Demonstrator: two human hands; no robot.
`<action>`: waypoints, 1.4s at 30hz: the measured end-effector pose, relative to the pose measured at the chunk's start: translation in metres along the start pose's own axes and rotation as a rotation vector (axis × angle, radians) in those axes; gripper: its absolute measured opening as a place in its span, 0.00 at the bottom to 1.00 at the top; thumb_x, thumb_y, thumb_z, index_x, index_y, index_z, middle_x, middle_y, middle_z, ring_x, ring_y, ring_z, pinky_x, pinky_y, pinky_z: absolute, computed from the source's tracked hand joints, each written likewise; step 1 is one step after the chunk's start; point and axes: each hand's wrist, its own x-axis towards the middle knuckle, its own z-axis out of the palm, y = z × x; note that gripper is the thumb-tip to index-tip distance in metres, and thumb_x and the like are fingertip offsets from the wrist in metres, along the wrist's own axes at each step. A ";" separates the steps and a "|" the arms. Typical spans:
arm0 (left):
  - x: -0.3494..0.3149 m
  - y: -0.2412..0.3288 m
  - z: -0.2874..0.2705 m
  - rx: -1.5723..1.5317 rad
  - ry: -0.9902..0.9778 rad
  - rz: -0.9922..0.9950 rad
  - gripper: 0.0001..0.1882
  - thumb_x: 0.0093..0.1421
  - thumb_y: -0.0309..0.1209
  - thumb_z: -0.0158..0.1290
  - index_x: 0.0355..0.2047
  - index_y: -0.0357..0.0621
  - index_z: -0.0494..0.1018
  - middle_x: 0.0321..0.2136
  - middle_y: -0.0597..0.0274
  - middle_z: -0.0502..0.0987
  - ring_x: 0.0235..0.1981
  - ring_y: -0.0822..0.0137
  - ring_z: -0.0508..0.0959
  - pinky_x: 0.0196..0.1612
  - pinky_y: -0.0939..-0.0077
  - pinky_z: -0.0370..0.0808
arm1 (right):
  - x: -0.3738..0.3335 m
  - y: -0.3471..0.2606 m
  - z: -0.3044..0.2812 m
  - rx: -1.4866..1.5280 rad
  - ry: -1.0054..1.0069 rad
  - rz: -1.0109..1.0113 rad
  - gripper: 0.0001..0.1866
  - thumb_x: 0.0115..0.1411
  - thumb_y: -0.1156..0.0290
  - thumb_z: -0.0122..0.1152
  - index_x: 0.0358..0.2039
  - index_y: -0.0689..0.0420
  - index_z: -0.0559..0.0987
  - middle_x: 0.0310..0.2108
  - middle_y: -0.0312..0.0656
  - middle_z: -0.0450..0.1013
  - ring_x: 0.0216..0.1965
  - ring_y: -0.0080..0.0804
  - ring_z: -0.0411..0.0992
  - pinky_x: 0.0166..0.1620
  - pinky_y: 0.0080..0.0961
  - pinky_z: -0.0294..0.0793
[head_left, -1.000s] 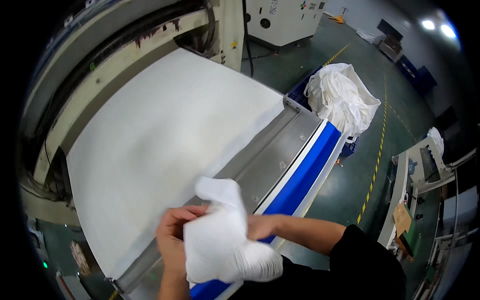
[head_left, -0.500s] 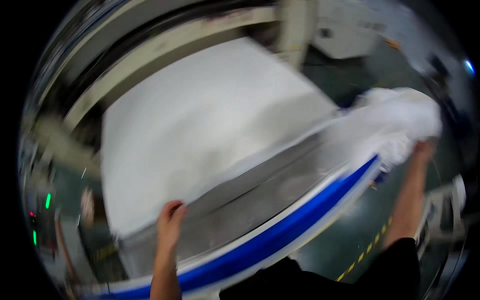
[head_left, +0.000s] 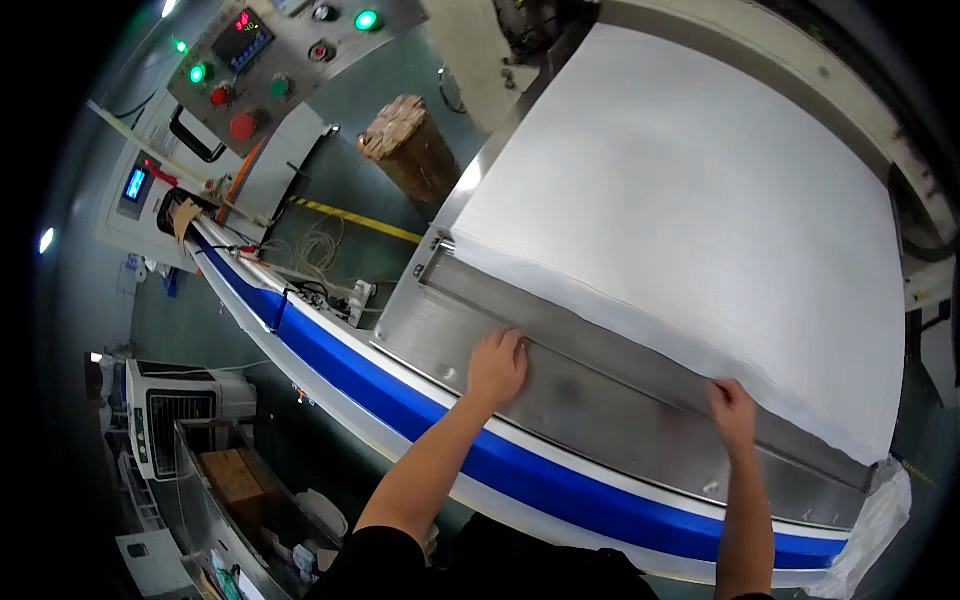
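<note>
A wide white sheet lies flat on the feed belt of a large machine. In front of it runs a steel plate with a raised bar along the sheet's near edge. My left hand rests palm-down on the plate, fingertips against the bar and short of the sheet. Further right, my right hand also lies on the plate, its fingertips touching the sheet's near edge. Neither hand grips anything that I can see.
A blue and white rail borders the plate on my side. White cloth hangs off the plate's right end. At upper left are a control panel with lit buttons and a brown wrapped roll. A metal bin holding boxes stands lower left.
A second ago both hands held a bunched white cloth; then they pulled it wide apart. Now the sheet lies flat on the belt and both hands rest on the steel plate. The view has swung left.
</note>
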 end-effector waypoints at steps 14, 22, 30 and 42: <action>0.053 -0.074 0.011 0.043 -0.003 0.105 0.21 0.57 0.37 0.54 0.49 0.44 0.70 0.52 0.53 0.69 0.57 0.52 0.67 0.62 0.53 0.60 | 0.219 -0.248 0.292 -0.142 -0.465 -0.449 0.10 0.56 0.64 0.57 0.32 0.56 0.80 0.29 0.46 0.78 0.32 0.44 0.77 0.38 0.36 0.75; 0.055 -0.074 0.009 0.023 -0.032 0.085 0.20 0.57 0.36 0.54 0.49 0.43 0.70 0.52 0.51 0.69 0.57 0.50 0.67 0.61 0.52 0.61 | 0.236 -0.252 0.308 -0.210 -0.491 -0.443 0.10 0.54 0.63 0.60 0.29 0.55 0.82 0.25 0.43 0.79 0.29 0.41 0.77 0.37 0.34 0.76; 0.058 -0.074 0.010 0.003 -0.006 0.107 0.21 0.56 0.35 0.54 0.49 0.43 0.70 0.52 0.51 0.69 0.56 0.50 0.68 0.60 0.51 0.62 | 0.240 -0.245 0.308 -0.206 -0.461 -0.451 0.09 0.53 0.62 0.61 0.29 0.54 0.82 0.25 0.42 0.79 0.28 0.41 0.77 0.36 0.33 0.77; 0.152 -0.099 -0.009 0.200 0.251 0.220 0.27 0.52 0.28 0.55 0.55 0.48 0.68 0.59 0.54 0.66 0.60 0.56 0.66 0.60 0.57 0.60 | 0.238 -0.239 0.312 -0.243 -0.340 -0.533 0.08 0.53 0.62 0.61 0.26 0.52 0.80 0.24 0.40 0.78 0.27 0.41 0.76 0.33 0.36 0.76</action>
